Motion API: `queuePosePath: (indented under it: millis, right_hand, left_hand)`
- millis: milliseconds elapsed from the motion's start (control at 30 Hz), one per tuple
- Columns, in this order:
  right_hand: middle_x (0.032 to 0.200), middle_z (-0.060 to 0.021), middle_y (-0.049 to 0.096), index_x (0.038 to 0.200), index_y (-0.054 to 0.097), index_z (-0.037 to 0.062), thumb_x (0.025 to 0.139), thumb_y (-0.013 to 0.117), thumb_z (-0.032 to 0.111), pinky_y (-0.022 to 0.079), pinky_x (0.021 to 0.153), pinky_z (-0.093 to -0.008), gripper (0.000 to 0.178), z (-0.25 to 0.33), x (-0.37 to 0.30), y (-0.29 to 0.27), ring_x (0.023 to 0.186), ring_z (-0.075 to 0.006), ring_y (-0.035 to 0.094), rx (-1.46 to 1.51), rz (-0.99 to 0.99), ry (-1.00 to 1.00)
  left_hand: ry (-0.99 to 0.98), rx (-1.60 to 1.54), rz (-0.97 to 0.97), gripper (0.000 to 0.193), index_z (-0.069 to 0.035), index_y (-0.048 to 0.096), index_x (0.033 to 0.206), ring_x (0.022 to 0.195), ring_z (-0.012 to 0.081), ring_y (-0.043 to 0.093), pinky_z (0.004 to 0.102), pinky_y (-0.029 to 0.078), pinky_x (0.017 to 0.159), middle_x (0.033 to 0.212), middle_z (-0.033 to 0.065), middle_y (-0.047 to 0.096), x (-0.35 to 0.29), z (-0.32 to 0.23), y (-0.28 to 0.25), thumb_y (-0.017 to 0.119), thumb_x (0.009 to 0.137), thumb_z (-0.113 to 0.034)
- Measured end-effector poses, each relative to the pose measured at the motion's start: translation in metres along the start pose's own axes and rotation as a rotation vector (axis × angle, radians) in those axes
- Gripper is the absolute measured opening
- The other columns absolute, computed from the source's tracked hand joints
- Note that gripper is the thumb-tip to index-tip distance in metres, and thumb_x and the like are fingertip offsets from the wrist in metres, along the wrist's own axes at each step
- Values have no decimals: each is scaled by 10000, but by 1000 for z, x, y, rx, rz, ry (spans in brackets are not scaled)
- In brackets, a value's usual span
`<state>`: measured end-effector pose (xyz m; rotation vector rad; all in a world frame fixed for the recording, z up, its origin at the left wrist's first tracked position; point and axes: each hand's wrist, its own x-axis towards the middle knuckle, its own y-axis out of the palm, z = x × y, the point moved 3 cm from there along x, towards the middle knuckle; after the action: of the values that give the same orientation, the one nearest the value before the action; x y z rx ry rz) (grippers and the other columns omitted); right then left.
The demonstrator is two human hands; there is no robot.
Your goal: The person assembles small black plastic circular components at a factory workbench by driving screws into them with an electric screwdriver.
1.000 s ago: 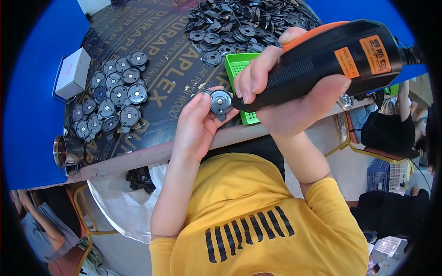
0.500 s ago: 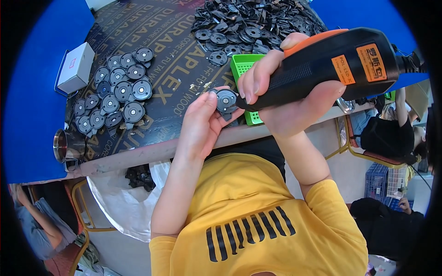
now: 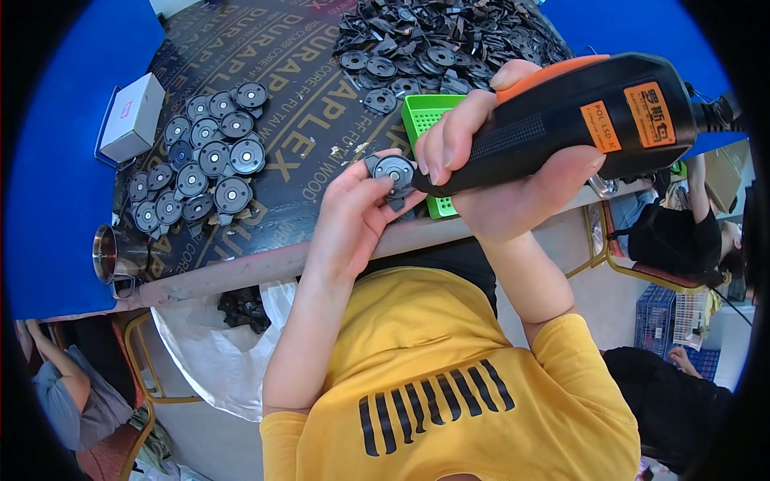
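My left hand point(image 3: 353, 215) pinches a round dark-grey plastic part point(image 3: 394, 168) with a metal centre and small tabs. Its thumb lies on the part's lower left side, the other fingers behind and below. Wrapped in my right hand point(image 3: 513, 196) is a black-and-orange electric screwdriver point(image 3: 561, 124), lying across the view. Its narrow front end points left, close to the part's right edge; whether the tip touches cannot be made out. Behind the hands stands a green perforated basket point(image 3: 413, 120), partly covered by the right hand and the screwdriver.
Several similar round parts point(image 3: 214, 158) lie grouped on the dark table point(image 3: 297, 96) at left, near a white box point(image 3: 133, 119) and a metal cup point(image 3: 112, 252). A large heap of black parts point(image 3: 449, 40) lies at the back. A white bag point(image 3: 200, 361) hangs below the edge. Other people sit nearby.
My left thumb has slid from the round part's left edge to its lower side, and the part looks slightly turned. The screwdriver's rear end has dipped a little.
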<state>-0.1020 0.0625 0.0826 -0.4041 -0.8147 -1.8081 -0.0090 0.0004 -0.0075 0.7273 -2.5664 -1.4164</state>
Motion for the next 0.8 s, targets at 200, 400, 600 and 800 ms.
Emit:
queuePosePath:
  millis: [200, 400, 600, 800]
  right_hand:
    - [633, -79, 502, 1128, 371, 110, 722, 333, 745, 411, 520, -278, 754, 3, 0, 1, 479, -165, 468, 33, -22, -6]
    - [629, -79, 476, 1070, 298, 44, 687, 371, 762, 429, 492, -259, 816, 14, 0, -1, 502, -158, 491, 22, -11, -58]
    - [637, -72, 477, 1070, 293, 57, 696, 380, 750, 428, 499, -247, 792, 11, -2, 5, 534, -156, 503, 29, 0, -8]
    - [646, -67, 476, 1076, 292, 70, 705, 407, 730, 426, 510, -237, 766, 8, -3, 5, 564, -152, 509, 27, 0, 29]
  left_hand:
    - [-8, 63, 1, 304, 47, 452, 1084, 943, 204, 549, 378, 482, 846, 1005, 133, 529, -1, 1, -1, 404, 784, 51]
    - [-9, 57, -35, 299, 55, 449, 1089, 900, 204, 566, 363, 491, 834, 982, 133, 539, -1, -1, 2, 414, 792, 44]
    - [0, -2, -27, 272, 58, 474, 1068, 894, 207, 570, 369, 495, 819, 957, 141, 554, -2, -2, 0, 398, 819, -18]
    - [-2, -16, -20, 282, 64, 483, 1069, 920, 217, 565, 385, 487, 831, 983, 151, 552, -2, -3, 1, 371, 835, -46]
